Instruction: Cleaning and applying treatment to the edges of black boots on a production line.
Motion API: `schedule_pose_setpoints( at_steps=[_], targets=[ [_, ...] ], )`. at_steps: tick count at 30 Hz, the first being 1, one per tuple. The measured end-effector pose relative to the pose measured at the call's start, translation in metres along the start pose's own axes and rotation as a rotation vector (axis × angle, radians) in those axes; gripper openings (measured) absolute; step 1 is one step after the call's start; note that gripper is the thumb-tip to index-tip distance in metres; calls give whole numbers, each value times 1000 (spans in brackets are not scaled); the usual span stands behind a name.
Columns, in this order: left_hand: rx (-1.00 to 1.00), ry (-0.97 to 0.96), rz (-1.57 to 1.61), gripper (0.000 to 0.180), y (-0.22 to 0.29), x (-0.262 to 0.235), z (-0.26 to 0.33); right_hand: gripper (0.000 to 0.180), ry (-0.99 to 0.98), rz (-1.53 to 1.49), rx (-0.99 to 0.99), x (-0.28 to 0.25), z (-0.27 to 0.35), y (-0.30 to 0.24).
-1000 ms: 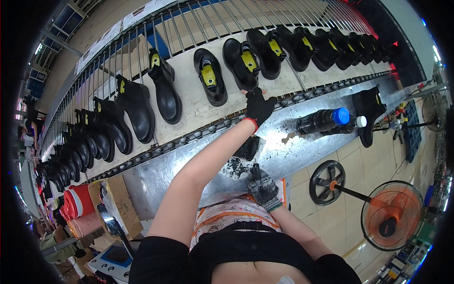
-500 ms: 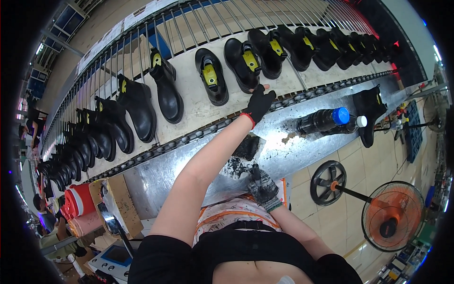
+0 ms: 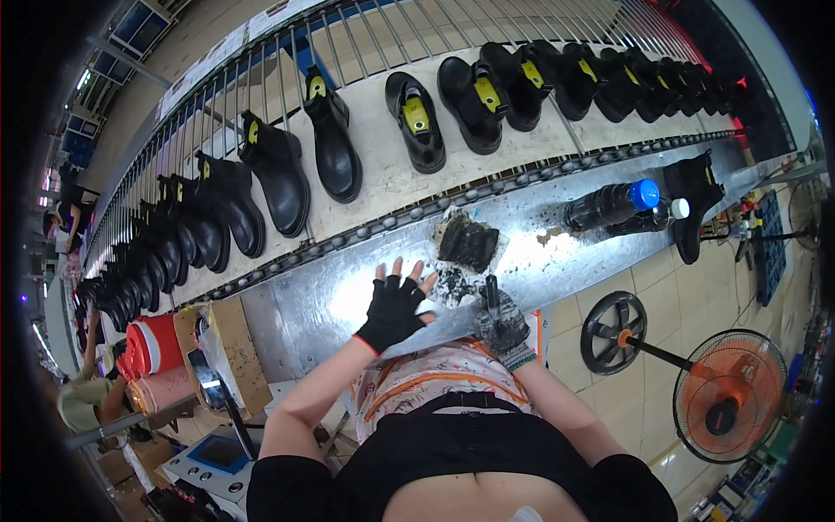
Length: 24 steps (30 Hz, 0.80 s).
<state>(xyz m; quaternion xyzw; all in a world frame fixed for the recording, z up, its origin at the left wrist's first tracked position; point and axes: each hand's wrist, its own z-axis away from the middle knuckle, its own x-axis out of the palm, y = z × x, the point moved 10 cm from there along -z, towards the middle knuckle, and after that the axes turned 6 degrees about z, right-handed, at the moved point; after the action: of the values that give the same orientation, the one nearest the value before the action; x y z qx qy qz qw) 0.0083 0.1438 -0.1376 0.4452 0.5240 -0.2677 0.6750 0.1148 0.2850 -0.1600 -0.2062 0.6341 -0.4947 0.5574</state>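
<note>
On the metal ledge (image 3: 296,313) lies a black, cloth-like pad (image 3: 470,244); near it, your left hand (image 3: 393,311) spreads its fingers apart. Whether your right hand (image 3: 504,331) clamps anything, I can't tell. Beyond, black boots (image 3: 336,157) line the conveyor (image 3: 376,113).

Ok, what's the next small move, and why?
I'd probably reach the left hand forward to a boot on the belt: the hand is spread and looks empty, and that boot stands across the chain, toe facing this side.

- And far centre, a small dark mark on the yellow insole (image 3: 416,111) of that black shoe (image 3: 426,157)!
- Near left, scribbles across the pink container (image 3: 158,379), too small to read!
</note>
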Motion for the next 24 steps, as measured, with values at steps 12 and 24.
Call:
schedule_pose_setpoints(
  at_steps=[12, 24],
  targets=[
    [12, 173, -285, 58, -53, -40, -128, 25, 129, 127, -38, -2, 0, 1],
    [-182, -18, -665, 71, -81, 19, -197, 26, 31, -144, 49, 22, 8, 45]
  ],
)
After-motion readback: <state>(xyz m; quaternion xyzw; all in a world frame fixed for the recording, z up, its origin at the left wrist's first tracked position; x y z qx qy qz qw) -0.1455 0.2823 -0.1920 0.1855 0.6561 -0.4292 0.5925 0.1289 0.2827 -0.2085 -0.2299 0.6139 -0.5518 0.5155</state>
